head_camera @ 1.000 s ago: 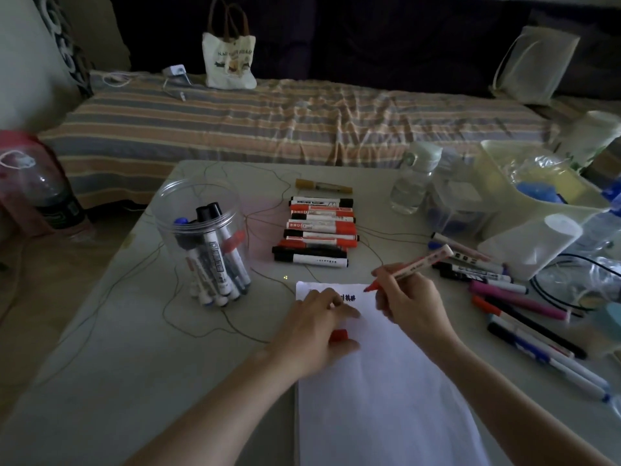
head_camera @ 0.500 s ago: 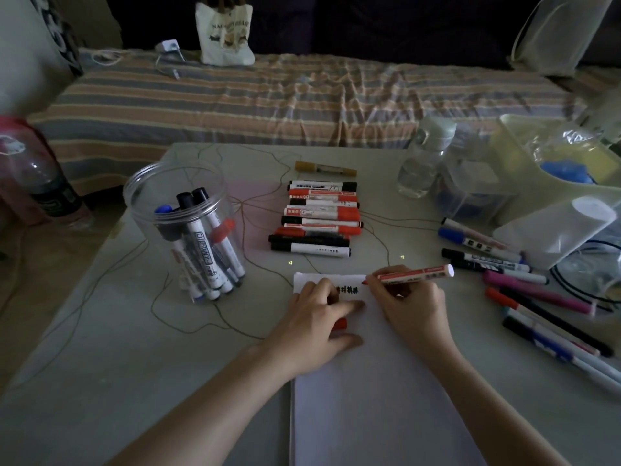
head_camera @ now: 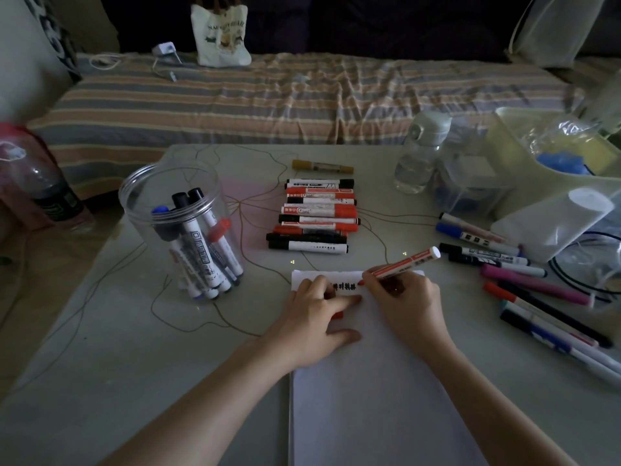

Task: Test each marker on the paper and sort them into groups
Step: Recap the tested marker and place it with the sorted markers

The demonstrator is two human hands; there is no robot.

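Gripping low on its light, rigid barrel, the red marker (head_camera: pixel 405 263) is pinched by the right hand (head_camera: pixel 405 302); the thin, floppy paper (head_camera: pixel 376 398) is pressed flat by the left hand (head_camera: pixel 314 322), a red cap (head_camera: pixel 337 315) tucked beneath.

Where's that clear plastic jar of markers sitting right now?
In the head view, the clear jar stands upright on the table's left side, left of the row of red and black markers and beyond the left hand.

A bed (head_camera: pixel 302 95) with a striped cover runs behind the bench (head_camera: pixel 100 364) — a canvas tote bag (head_camera: pixel 220 35) stands on it, a white charger (head_camera: pixel 163 48) just left of the bag. A clear water bottle (head_camera: pixel 420 153) stands on the bench's far right part, a dark bottle (head_camera: pixel 43 183) off its left side.
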